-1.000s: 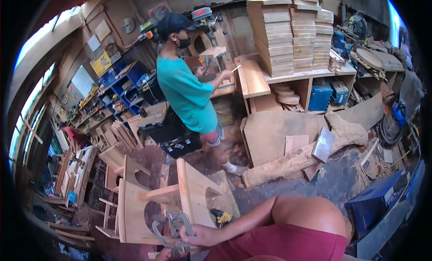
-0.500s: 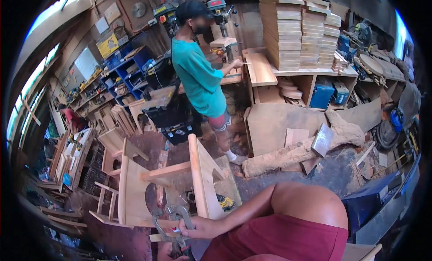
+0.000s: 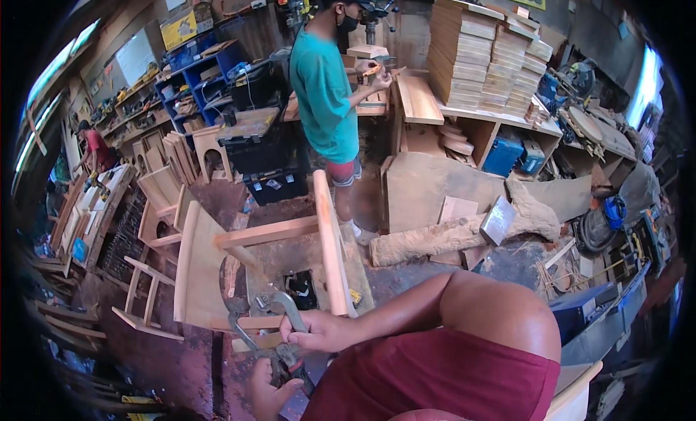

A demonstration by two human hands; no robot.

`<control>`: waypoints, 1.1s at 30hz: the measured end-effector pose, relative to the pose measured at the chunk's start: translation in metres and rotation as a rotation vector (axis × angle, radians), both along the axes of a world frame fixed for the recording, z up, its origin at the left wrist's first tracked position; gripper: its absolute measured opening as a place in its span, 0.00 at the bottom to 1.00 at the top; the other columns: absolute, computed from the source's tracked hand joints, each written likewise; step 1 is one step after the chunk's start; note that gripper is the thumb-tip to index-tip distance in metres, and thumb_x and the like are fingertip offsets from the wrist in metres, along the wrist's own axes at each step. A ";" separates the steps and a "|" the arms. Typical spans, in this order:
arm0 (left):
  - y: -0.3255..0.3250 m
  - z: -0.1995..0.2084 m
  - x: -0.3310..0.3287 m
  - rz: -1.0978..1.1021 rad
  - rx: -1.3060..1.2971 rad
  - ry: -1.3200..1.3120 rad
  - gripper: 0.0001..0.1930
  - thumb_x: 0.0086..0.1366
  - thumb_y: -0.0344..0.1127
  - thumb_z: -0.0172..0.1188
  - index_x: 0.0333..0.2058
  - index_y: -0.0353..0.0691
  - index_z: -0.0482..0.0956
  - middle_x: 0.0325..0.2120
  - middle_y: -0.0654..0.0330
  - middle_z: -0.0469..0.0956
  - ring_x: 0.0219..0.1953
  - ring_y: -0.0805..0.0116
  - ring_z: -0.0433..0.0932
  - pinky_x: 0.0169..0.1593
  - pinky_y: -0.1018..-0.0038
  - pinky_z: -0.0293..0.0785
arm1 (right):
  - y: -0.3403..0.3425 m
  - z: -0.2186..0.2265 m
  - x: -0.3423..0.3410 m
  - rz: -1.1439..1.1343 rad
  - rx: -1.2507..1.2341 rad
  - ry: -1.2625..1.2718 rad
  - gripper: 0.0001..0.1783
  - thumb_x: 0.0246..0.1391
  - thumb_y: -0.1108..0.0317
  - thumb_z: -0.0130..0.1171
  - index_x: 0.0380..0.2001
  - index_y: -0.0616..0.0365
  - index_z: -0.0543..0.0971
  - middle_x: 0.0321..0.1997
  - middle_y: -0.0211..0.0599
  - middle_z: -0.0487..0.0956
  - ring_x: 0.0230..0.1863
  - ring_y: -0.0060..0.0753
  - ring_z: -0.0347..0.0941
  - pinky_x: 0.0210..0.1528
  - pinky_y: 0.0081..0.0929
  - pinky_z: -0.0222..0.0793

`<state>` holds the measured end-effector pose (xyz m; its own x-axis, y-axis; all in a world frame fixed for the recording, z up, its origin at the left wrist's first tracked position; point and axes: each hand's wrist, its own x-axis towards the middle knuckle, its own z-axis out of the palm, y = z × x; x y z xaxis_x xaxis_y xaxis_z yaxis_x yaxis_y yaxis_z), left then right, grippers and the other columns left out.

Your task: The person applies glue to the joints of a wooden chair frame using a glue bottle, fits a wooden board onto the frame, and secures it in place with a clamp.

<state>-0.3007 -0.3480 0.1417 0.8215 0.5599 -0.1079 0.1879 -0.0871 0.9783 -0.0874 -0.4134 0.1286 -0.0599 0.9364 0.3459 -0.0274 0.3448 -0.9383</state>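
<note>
Low in front of me, both hands are on a metal locking C-clamp (image 3: pixel 293 312) with wide curved jaws. My right hand (image 3: pixel 319 330) wraps round its upper arm. My left hand (image 3: pixel 268 392), lower down, is closed on its dark handles. The jaws are beside the bottom of a pale wooden stool frame (image 3: pixel 272 232), which lies tipped over; whether they touch it I cannot tell. The frame has a broad end panel (image 3: pixel 194 265) on the left and another panel on the right, seen along its edge, with a rail between them.
A person in a teal shirt (image 3: pixel 320 95) stands at a drill press bench beyond the frame. Stacked boards (image 3: pixel 464 58) rest on a shelf unit at the right. A rough log (image 3: pixel 435 240) lies on the floor. Black toolboxes (image 3: pixel 272 185) stand behind the frame.
My view has tilted and shifted, so the frame sits further left and higher. Both my hands stay on the clamp. The person in teal now holds a small orange item up in both hands.
</note>
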 end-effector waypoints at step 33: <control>0.017 0.003 0.059 -0.159 -0.219 -0.008 0.37 0.50 0.44 0.69 0.52 0.32 0.60 0.43 0.59 0.70 0.47 0.71 0.70 0.53 0.73 0.64 | -0.026 -0.001 0.051 -0.274 -0.059 0.139 0.08 0.60 0.64 0.46 0.35 0.56 0.69 0.28 0.23 0.66 0.28 0.14 0.62 0.30 0.17 0.61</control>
